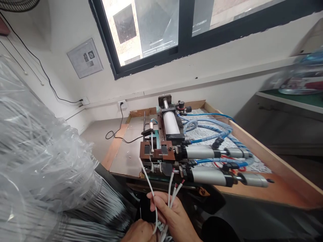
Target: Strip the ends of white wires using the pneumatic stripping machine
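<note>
Low in the view, my right hand point(174, 213) is closed around several white cables point(170, 195) whose stripped ends show red. Between its thumb and index finger it pinches a single white cable point(147, 176), which points up and left with a plain white tip. My left hand point(140, 232) is curled at the bottom edge beside that cable's lower stretch and appears to grip it; its fingertips are mostly hidden. Just beyond the cable ends stands a pneumatic wire stripping machine point(156, 153) with brown clamp blocks and silver cylinders point(209, 176).
Bundles of grey cables point(93, 215) wrapped in clear plastic point(45, 151) crowd the left side. A wooden-edged bench point(242, 134) carries the machine and its blue air hoses point(214, 129). Behind are a window point(153, 30) and a wall socket point(122, 104). A green-topped shelf point(300, 99) stands right.
</note>
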Tool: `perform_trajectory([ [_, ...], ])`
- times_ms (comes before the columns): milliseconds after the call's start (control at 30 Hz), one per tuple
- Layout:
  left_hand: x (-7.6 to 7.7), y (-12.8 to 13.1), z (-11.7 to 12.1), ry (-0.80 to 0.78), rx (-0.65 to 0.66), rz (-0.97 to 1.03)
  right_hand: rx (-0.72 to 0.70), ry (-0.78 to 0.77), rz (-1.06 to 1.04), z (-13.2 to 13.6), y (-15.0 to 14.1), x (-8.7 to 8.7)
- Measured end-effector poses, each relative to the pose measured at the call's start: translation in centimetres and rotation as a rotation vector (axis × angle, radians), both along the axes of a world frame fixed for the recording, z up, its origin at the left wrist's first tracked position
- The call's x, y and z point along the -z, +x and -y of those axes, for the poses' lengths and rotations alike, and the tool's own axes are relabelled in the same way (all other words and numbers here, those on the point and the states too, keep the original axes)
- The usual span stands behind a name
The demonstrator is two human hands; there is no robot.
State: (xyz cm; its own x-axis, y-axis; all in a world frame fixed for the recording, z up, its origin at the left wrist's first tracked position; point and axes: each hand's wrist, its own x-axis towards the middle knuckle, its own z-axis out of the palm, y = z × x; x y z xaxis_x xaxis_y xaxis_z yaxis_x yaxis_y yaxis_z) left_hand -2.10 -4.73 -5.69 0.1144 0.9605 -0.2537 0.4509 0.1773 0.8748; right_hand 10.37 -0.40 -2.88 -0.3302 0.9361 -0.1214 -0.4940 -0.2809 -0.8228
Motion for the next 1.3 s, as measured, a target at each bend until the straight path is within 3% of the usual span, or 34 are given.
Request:
perform_trajectory([
  [100,-0.8,-0.4,-0.6,-0.062,0.251,-0.277,0.126,-0.060,-0.020,-0.2,-0.2,0.3],
  [200,-1.2,-0.4,-1.1,-0.054,0.332,-0.404,0.188,-0.133,-0.041,-0.7,-0.4,0.9],
  [333,-1.3,0.0,-1.5,-0.043,0.403,-0.428,0.131,-0.183,-0.085,-1.3,-0.7,1.1],
  [600,-2.1,0.1,-1.9,-0.094,0.375,-0.335,0.202,-0.184,-0.076,-1.2,-1.0,1.1],
  [733,-2.3,0.1,-1.9,-0.084,0.374,-0.300,0.171,-0.214,-0.068,-1.3,-1.1,1.3],
  [1133,-1.2,-0.5,-1.6,-0.099,0.352,-0.240,0.125,-0.268,-0.143,-1.7,-1.4,0.4],
  [1300,-2.5,-1.1,-1.1,-0.110,0.319,-0.181,0.122,-0.216,-0.102,-1.6,-1.2,0.7],
])
